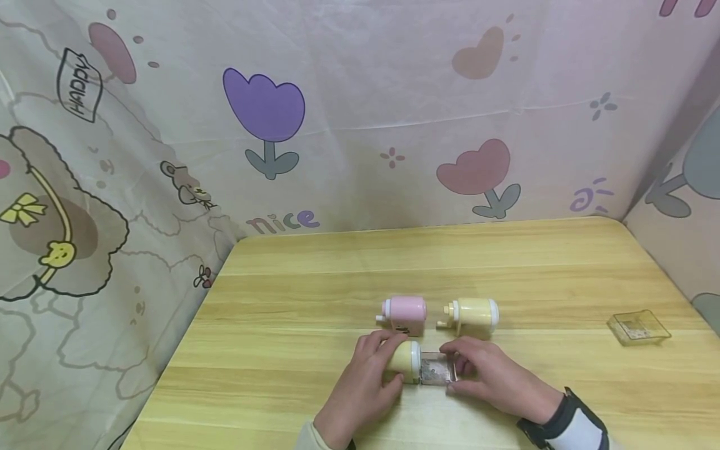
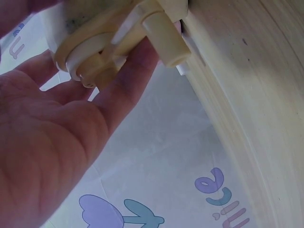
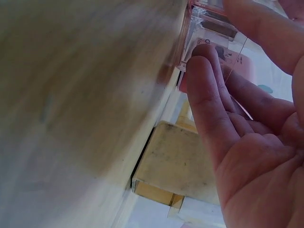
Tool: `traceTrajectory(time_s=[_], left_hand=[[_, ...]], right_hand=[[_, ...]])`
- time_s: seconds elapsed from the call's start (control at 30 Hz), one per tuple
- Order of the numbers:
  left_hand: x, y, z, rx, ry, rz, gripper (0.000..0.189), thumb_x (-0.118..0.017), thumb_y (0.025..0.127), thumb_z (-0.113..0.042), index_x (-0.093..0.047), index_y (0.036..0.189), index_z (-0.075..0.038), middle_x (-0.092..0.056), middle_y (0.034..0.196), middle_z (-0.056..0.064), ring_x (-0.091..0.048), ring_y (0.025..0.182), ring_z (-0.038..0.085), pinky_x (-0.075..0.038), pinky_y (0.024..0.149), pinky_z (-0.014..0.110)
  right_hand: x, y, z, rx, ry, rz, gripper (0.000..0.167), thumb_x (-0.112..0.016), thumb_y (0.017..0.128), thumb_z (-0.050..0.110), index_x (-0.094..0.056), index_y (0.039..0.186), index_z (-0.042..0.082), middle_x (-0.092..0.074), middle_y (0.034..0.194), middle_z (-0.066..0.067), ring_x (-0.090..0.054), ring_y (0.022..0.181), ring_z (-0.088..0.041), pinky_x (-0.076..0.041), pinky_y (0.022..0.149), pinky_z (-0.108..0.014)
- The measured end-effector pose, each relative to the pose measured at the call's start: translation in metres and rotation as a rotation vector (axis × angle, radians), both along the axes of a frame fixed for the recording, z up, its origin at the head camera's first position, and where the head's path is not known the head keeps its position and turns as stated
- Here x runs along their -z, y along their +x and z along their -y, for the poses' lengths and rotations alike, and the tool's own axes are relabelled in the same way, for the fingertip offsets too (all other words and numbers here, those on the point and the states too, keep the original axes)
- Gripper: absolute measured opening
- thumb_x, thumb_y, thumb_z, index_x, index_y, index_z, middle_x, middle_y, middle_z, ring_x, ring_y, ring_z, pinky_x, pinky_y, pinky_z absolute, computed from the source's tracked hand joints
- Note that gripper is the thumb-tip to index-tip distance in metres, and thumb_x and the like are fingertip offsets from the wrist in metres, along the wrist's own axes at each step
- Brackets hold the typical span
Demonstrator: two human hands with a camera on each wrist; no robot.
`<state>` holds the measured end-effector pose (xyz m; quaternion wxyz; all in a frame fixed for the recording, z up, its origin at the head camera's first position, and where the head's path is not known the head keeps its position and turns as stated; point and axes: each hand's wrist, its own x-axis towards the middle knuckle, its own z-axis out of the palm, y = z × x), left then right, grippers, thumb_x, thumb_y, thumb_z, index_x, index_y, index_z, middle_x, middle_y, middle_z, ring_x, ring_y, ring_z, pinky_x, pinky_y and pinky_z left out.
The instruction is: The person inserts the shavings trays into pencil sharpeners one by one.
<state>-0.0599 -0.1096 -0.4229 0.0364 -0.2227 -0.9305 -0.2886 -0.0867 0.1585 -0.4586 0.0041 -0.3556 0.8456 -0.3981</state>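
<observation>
My left hand [image 1: 362, 381] grips a yellow crank pencil sharpener [image 1: 402, 361] with a white end rim, near the front of the table. In the left wrist view its crank handle [image 2: 166, 40] sticks out past my fingers [image 2: 130, 78]. A clear drawer [image 1: 434, 369] with dark specks inside adjoins the sharpener's right end. My right hand [image 1: 492, 375] pinches the drawer's outer end between thumb and fingers. The same clear drawer [image 3: 216, 26] shows beyond my fingertips [image 3: 199, 69] in the right wrist view.
Behind my hands lie a pink sharpener [image 1: 406, 312] and a second yellow sharpener [image 1: 475, 312], side by side. A yellowish see-through drawer [image 1: 638, 329] rests far right on the wooden table [image 1: 292, 294]. Printed cloth [image 1: 365, 125] hangs along the back and sides.
</observation>
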Motion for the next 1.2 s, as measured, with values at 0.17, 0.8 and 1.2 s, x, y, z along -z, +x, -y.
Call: traceTrajectory(time_s=[0.17,0.8,1.2], left_hand=[[0.0010,0.0004,0.0009,0.001,-0.003,-0.008,0.062,-0.077,0.083,-0.007,-0.059,0.142,-0.014,-0.057,0.134,0.002,-0.051,0.123,0.024,-0.055,0.100,0.041],[0.0014,0.0004,0.0009,0.006,-0.001,-0.011,0.061,-0.076,0.083,-0.007,-0.059,0.142,-0.014,-0.057,0.133,0.002,-0.050,0.124,0.024,-0.055,0.098,0.041],[0.0012,0.0006,0.0006,0.012,0.004,-0.017,0.061,-0.076,0.083,-0.006,-0.059,0.142,-0.013,-0.057,0.133,0.003,-0.050,0.124,0.024,-0.055,0.099,0.041]], right_hand=[[0.0019,-0.0009,0.0001,-0.028,0.001,-0.012,0.050,-0.084,0.086,0.020,-0.063,0.125,-0.002,-0.066,0.106,-0.003,-0.060,0.085,-0.003,-0.057,0.070,-0.025],[0.0033,0.0004,0.0016,0.030,-0.037,-0.054,0.050,-0.085,0.082,0.012,-0.063,0.125,-0.002,-0.064,0.103,0.001,-0.060,0.083,-0.002,-0.058,0.068,-0.024],[0.0029,-0.0009,0.0003,-0.012,-0.032,-0.089,0.051,-0.086,0.082,0.013,-0.063,0.125,-0.003,-0.064,0.101,0.001,-0.060,0.084,-0.003,-0.058,0.068,-0.024]])
